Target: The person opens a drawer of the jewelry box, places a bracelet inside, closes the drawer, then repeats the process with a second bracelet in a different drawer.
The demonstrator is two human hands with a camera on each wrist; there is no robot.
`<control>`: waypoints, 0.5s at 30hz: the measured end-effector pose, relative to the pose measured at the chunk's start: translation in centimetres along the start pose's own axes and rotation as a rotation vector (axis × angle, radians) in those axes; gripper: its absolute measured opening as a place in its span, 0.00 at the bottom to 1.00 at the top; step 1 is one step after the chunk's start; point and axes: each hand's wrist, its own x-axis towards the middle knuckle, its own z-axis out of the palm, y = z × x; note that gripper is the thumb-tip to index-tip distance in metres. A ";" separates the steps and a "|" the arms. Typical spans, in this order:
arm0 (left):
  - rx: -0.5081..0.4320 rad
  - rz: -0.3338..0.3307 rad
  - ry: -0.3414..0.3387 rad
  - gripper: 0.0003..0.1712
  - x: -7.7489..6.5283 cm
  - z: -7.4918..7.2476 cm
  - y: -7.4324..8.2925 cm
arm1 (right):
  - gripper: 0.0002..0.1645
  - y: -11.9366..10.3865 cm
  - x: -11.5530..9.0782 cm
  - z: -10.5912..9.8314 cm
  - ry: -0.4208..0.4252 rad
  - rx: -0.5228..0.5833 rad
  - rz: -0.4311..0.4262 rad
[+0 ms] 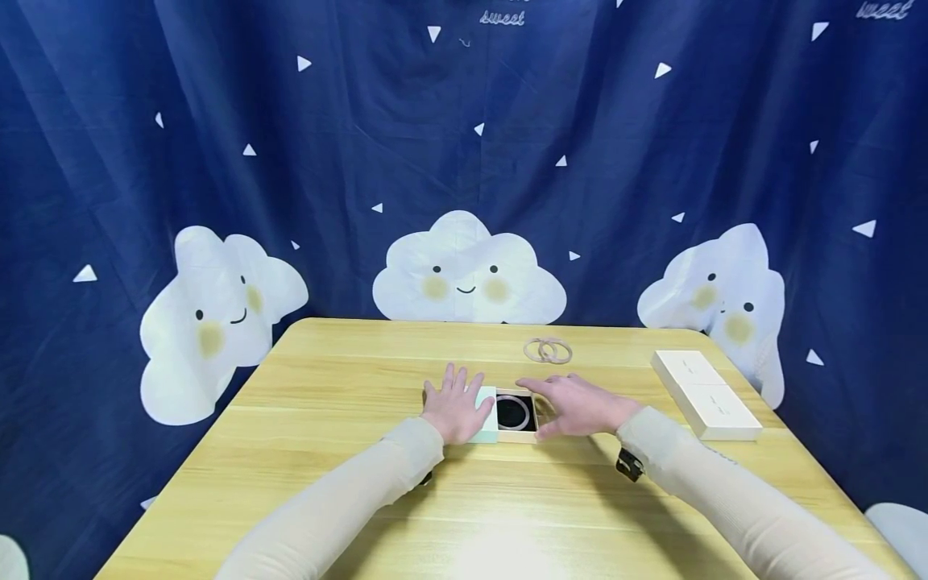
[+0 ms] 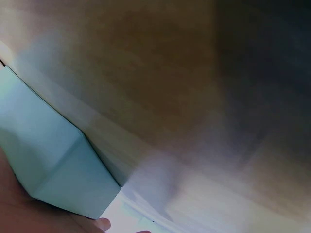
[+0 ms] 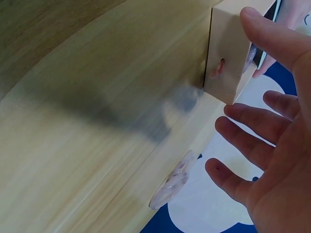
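In the head view, my left hand (image 1: 455, 411) rests with fingers spread over the mint-green sleeve (image 1: 489, 433) of a small box. A pale drawer (image 1: 516, 437) sticks out of the sleeve's right side, and a pale pinkish bangle (image 1: 528, 414) lies on its black lining. My right hand (image 1: 580, 403) spans the drawer's outer end, index finger along the far side and thumb at the near corner. A short pink pull string (image 3: 217, 69) shows on the drawer's end face in the right wrist view. The left wrist view shows the sleeve's green faces (image 2: 80, 174) beside my hand.
Two overlapping pale bangles (image 1: 570, 353) lie on the wooden table (image 1: 348, 379) behind the box. White boxes (image 1: 706, 395) sit end to end near the right edge. A dark blue curtain (image 1: 464, 161) with smiling clouds hangs behind the table.
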 end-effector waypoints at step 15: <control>-0.003 -0.001 -0.016 0.41 0.0 0.0 -0.1 | 0.53 -0.4 0.6 0.5 0.062 0.046 -0.068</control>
